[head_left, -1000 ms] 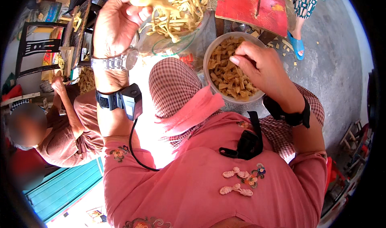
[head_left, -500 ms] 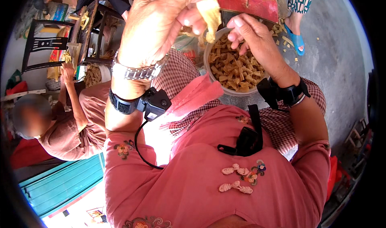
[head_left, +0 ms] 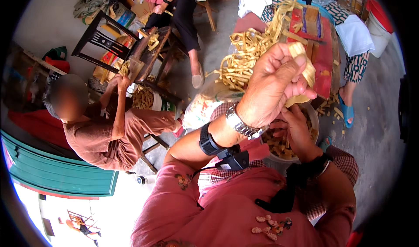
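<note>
My left hand (head_left: 273, 88) is raised in front of me, closed around a bundle of pale yellow strips (head_left: 304, 70) whose ends stick out past my fingers. Below it, my right hand (head_left: 294, 129) reaches up to the bottom of that same bundle, fingers touching it. Under both hands a round metal bowl (head_left: 314, 120) rests on my lap, filled with small cut yellow pieces (head_left: 279, 144). My left wrist carries a metal watch and a black strapped device; the right wrist has a black band.
A heap of long yellow strips (head_left: 244, 59) lies ahead beside a red wooden bench (head_left: 321, 51). A seated person in brown (head_left: 109, 129) works at my left near a dark wooden stand (head_left: 148, 59). Other people sit at the far side. A green panel (head_left: 56, 173) is lower left.
My left hand has moved right and over the bowl with the strips. My right hand has lifted out of the bowl to meet the bundle. The view has tilted toward the room.
</note>
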A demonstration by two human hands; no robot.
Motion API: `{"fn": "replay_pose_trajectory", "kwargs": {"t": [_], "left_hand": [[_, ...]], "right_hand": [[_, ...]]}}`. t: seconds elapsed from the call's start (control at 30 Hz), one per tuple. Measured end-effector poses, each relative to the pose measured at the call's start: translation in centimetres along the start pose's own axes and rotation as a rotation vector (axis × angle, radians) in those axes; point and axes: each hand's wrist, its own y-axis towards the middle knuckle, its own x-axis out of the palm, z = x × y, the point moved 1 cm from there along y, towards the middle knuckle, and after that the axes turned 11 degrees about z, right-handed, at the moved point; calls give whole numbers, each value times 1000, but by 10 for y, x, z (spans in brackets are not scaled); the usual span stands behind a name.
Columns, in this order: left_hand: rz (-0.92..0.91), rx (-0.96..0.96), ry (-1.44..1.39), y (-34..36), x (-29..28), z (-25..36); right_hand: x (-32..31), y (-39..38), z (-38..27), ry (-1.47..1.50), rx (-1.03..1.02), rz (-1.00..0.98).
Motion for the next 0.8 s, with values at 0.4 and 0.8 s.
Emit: {"fn": "replay_pose_trajectory", "kwargs": {"t": [0.4,0.8], "left_hand": [[65,114,-64,-11,13,-8],[175,157,-86,12,-14,20]], "right_hand": [[18,19,-3,-357,-865,100],[15,6,-10,-404,98,-350]]}}
